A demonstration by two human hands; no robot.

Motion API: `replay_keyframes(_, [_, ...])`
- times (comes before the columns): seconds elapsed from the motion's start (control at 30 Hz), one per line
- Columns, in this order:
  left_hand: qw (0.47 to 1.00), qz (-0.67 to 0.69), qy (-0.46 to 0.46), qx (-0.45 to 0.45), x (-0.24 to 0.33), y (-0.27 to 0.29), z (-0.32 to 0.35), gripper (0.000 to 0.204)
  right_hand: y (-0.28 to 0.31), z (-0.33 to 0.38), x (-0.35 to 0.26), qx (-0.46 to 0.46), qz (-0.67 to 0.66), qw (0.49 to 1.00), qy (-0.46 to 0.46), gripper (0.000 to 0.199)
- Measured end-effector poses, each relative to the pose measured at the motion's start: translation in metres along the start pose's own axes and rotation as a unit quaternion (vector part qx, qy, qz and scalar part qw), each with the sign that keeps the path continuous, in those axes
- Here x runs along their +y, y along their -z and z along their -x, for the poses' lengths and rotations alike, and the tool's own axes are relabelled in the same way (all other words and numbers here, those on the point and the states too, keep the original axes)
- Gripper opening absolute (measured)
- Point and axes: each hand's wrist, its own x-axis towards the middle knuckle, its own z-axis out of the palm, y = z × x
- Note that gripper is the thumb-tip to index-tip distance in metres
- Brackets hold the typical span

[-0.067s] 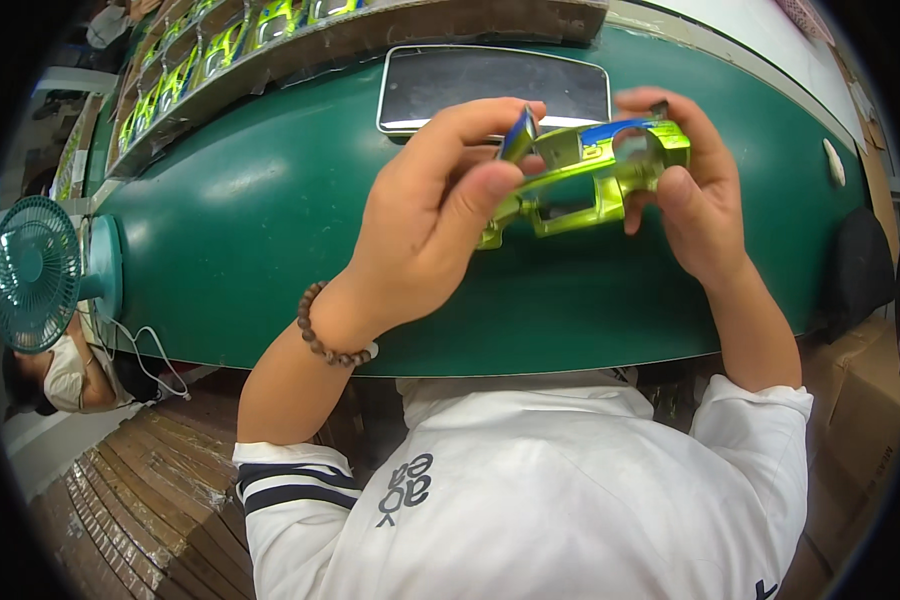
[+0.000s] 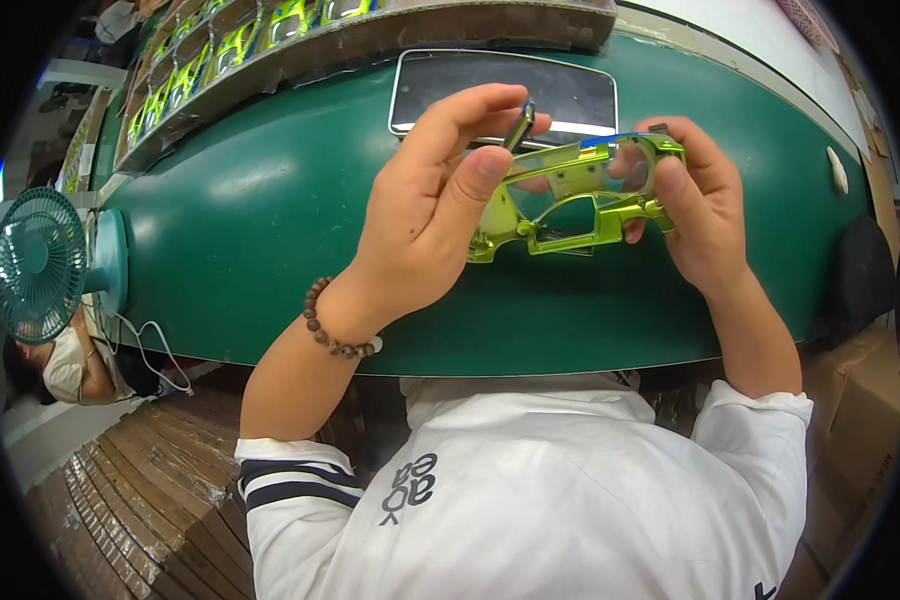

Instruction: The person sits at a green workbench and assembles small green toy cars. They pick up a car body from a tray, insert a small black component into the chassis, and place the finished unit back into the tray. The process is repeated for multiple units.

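Above the green table (image 2: 270,290), both hands hold a glossy lime-green and blue plastic shell (image 2: 608,222), shaped like a toy car body with cut-out openings. My left hand (image 2: 410,215) grips its left end, thumb and forefinger closed on a thin upright flap (image 2: 521,127). Part of that end is hidden behind the hand. At the other end, my right hand (image 2: 708,205) pinches the shell, thumb on the near side and fingers behind. Through the openings, some fingertips show.
A dark rectangular panel with a white rim (image 2: 450,85) lies behind the hands. At the far left, a cardboard tray (image 2: 410,22) holds several similar shells. A teal fan (image 2: 40,260) stands at the left edge. Another person's arm (image 2: 92,365) shows beyond it. Cardboard (image 2: 130,500) is stacked lower left.
The shell has tilted in my hands, so its blue top shows less and its side openings show more. My left fingertips have risen slightly with the flap.
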Motion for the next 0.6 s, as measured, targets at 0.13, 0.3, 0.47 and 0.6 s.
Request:
replay_keyframes(0.13, [0.998,0.042,-0.008,-0.037,-0.004,0.007,0.000,0.047,-0.002,-0.002,0.001,0.030,-0.024,0.998,-0.046,0.029])
replay_keyframes(0.3, [0.999,-0.003,0.000,-0.033,0.003,0.010,0.003,0.079,-0.004,-0.003,-0.002,0.060,-0.098,0.988,-0.102,0.031])
replay_keyframes(0.47, [0.857,-0.464,-0.219,-0.044,0.012,0.009,-0.005,0.099,-0.005,-0.001,-0.003,0.079,-0.133,0.975,-0.162,0.027])
replay_keyframes(0.6, [0.903,-0.383,-0.193,-0.002,0.003,0.011,-0.006,0.089,-0.014,-0.002,0.000,0.051,-0.171,0.964,-0.198,0.026])
